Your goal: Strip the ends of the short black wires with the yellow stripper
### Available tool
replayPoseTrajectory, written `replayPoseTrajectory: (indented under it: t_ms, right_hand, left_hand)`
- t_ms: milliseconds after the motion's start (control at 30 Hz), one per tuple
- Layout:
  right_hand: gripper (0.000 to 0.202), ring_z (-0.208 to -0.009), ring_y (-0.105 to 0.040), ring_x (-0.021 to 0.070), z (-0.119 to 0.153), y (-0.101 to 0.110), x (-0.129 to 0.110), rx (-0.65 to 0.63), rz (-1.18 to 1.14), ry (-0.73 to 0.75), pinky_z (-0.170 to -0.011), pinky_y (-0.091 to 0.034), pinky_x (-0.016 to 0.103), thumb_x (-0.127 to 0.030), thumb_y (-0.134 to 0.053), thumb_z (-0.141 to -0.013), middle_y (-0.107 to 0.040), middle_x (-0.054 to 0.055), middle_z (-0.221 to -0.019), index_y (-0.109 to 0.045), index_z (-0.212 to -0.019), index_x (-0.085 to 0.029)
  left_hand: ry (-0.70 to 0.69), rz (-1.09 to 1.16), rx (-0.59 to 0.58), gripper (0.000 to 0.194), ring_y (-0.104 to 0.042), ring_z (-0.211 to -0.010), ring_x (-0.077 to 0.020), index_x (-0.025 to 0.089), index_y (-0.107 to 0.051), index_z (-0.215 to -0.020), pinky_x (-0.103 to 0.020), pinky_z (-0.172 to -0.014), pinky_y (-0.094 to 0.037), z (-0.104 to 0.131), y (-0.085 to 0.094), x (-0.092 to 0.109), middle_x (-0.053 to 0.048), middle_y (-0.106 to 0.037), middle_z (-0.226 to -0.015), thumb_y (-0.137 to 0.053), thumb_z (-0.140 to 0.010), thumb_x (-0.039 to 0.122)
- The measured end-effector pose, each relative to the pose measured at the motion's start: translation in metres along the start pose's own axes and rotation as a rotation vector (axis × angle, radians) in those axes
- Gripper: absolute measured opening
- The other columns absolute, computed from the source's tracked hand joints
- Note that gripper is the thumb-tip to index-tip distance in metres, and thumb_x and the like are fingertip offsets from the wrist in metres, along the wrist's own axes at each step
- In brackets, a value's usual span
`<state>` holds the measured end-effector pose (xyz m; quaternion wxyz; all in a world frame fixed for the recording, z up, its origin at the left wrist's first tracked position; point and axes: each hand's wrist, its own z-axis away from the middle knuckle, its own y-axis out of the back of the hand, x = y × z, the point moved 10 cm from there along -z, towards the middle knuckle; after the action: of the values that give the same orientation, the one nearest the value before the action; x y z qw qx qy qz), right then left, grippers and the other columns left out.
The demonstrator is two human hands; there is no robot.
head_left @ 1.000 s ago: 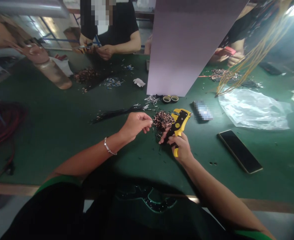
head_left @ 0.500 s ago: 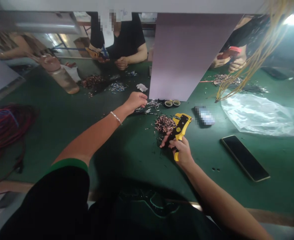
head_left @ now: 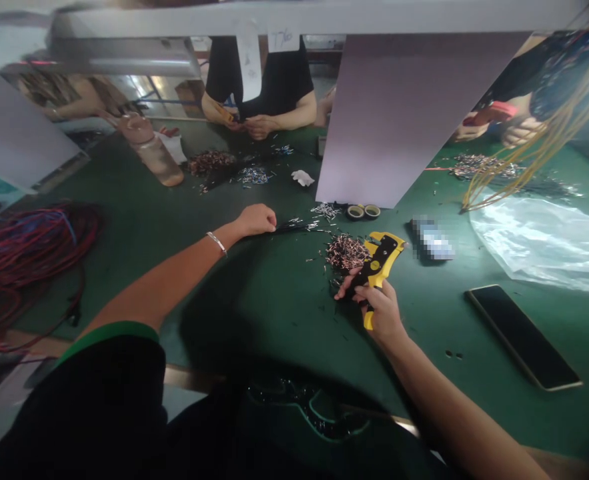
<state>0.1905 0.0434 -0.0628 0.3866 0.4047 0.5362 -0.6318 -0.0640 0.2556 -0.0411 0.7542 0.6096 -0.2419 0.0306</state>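
Observation:
My left hand (head_left: 258, 219) is closed, its fingertips pinched at the near end of a bundle of thin black wires (head_left: 297, 225) with bare silvery tips. Which strands lie between the fingers is hidden. In my right hand (head_left: 381, 308) is a yellow and black wire stripper (head_left: 378, 263), its jaws pointing away from me and up to the right. Just left of the stripper's head lies a heap of short copper-tipped wire pieces (head_left: 345, 252). A smaller scatter of silvery wire offcuts (head_left: 326, 211) lies beyond the bundle.
Two tape rolls (head_left: 363, 211) sit by a pale upright panel (head_left: 414, 120). On the right are a phone (head_left: 524, 337), a small blurred box (head_left: 431, 239) and a plastic bag (head_left: 549, 240). Red cable coils (head_left: 34, 260) and a bottle (head_left: 157, 157) are leftward. Co-workers' hands (head_left: 259, 127) are opposite.
My left hand has come down and back to the left, from above the offcuts to the end of the black wires. My right hand keeps its hold on the wire stripper. The view has shifted left.

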Motion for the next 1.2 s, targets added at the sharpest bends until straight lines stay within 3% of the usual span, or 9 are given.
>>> replayPoseTrajectory:
  t_ms: [200, 500, 700, 833, 933, 1033, 1200]
  right_hand:
    - [0.024, -0.064, -0.066, 0.0206, 0.000, -0.001, 0.001, -0.008, -0.013, -0.014, -0.061, -0.049, 0.034, -0.019, -0.065, -0.067, -0.069, 0.000, -0.072, -0.063, -0.092, -0.020]
    - [0.026, -0.064, -0.066, 0.0207, 0.001, 0.001, 0.002, -0.002, 0.030, -0.015, -0.067, -0.053, 0.039, -0.020, -0.064, -0.068, -0.069, 0.001, -0.074, -0.064, -0.094, -0.020]
    - [0.027, -0.062, -0.065, 0.0202, 0.000, 0.002, 0.002, -0.003, 0.039, 0.004, -0.065, -0.051, 0.036, -0.019, -0.063, -0.069, -0.069, 0.001, -0.074, -0.064, -0.095, -0.020]
    - [0.026, -0.062, -0.065, 0.0196, -0.001, 0.001, 0.003, -0.029, 0.025, 0.000, -0.060, -0.048, 0.033, -0.019, -0.065, -0.070, -0.069, 0.000, -0.074, -0.063, -0.096, -0.020]
    - [0.026, -0.062, -0.066, 0.0210, -0.001, -0.001, 0.004, -0.043, 0.023, -0.012, -0.061, -0.050, 0.035, -0.019, -0.068, -0.069, -0.070, 0.001, -0.075, -0.064, -0.095, -0.020]
    - [0.027, -0.061, -0.065, 0.0205, 0.000, -0.002, -0.002, -0.026, 0.009, 0.014, -0.063, -0.053, 0.037, -0.019, -0.069, -0.066, -0.072, 0.001, -0.078, -0.065, -0.093, -0.020]
    - [0.033, -0.064, -0.067, 0.0223, 0.005, -0.012, -0.013, -0.098, -0.006, 0.014, -0.066, -0.055, 0.040, -0.020, -0.070, -0.065, -0.078, 0.007, -0.093, -0.068, -0.098, -0.020]
  left_hand:
    - [-0.015, -0.021, -0.028, 0.013, -0.064, -0.072, -0.0181, 0.021, -0.078, -0.069, -0.027, -0.069, -0.042, -0.006, -0.004, 0.003, 0.000, -0.070, -0.067, -0.069, -0.060, 0.017]
    - [0.024, 0.058, -0.065, 0.015, -0.057, -0.049, -0.0127, 0.017, -0.078, -0.074, -0.026, -0.056, -0.042, -0.001, 0.005, 0.003, 0.001, -0.065, -0.056, -0.068, -0.062, 0.017]
    - [0.032, 0.106, 0.004, 0.014, -0.052, -0.045, -0.0113, 0.013, -0.075, -0.071, -0.027, -0.054, -0.042, 0.004, 0.026, 0.005, 0.001, -0.056, -0.048, -0.066, -0.061, 0.012]
    - [0.008, 0.328, 0.105, 0.010, -0.050, -0.046, -0.0096, 0.013, -0.070, -0.067, -0.029, -0.052, -0.042, 0.020, 0.058, 0.020, 0.000, -0.058, -0.053, -0.065, -0.061, 0.008]
    - [-0.013, 0.659, 0.086, 0.008, -0.055, -0.052, -0.0108, 0.015, -0.064, -0.067, -0.030, -0.054, -0.044, 0.040, 0.061, 0.045, -0.002, -0.061, -0.058, -0.066, -0.064, 0.008]
    - [-0.081, 0.935, 0.023, 0.010, -0.060, -0.058, -0.0127, 0.016, -0.062, -0.066, -0.030, -0.055, -0.049, 0.059, 0.041, 0.082, -0.004, -0.065, -0.062, -0.069, -0.063, 0.011]
    - [-0.079, 1.160, -0.153, 0.009, -0.064, -0.053, -0.0139, 0.014, -0.062, -0.064, -0.029, -0.052, -0.053, 0.083, -0.027, 0.130, -0.004, -0.064, -0.058, -0.070, -0.061, 0.012]
